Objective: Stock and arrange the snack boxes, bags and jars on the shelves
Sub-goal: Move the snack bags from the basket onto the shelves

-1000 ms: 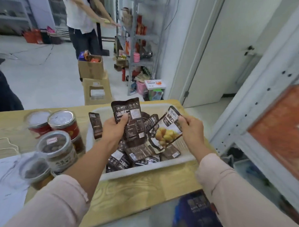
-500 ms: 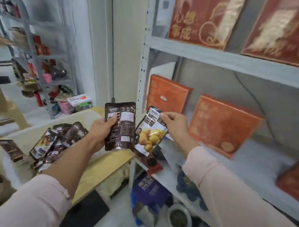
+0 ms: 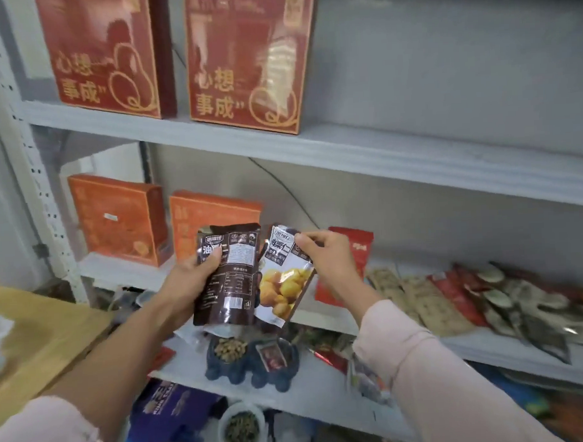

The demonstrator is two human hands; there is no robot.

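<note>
My left hand (image 3: 189, 282) grips a dark brown snack bag (image 3: 230, 277) by its left edge, back label facing me. My right hand (image 3: 328, 262) pinches the top of a second bag (image 3: 284, 281) that shows yellow chestnuts on its front. Both bags hang side by side in front of the middle shelf (image 3: 321, 314). Two orange boxes (image 3: 116, 221) stand at the left of that shelf. A red bag (image 3: 360, 251) stands behind my right hand, and flat snack packs (image 3: 487, 299) lie in a row to the right.
Two tall red gift boxes (image 3: 243, 59) stand on the upper shelf (image 3: 380, 150). The lower shelf holds a dark blue tray (image 3: 252, 359) of nuts and loose packets. A wooden table (image 3: 37, 332) is at the left. A purple box (image 3: 171, 410) and a jar (image 3: 240, 427) sit near the floor.
My view has swung right from the table and its tray of bags to face the shelves. Both hands carried their bags along and now hold them before the middle shelf.
</note>
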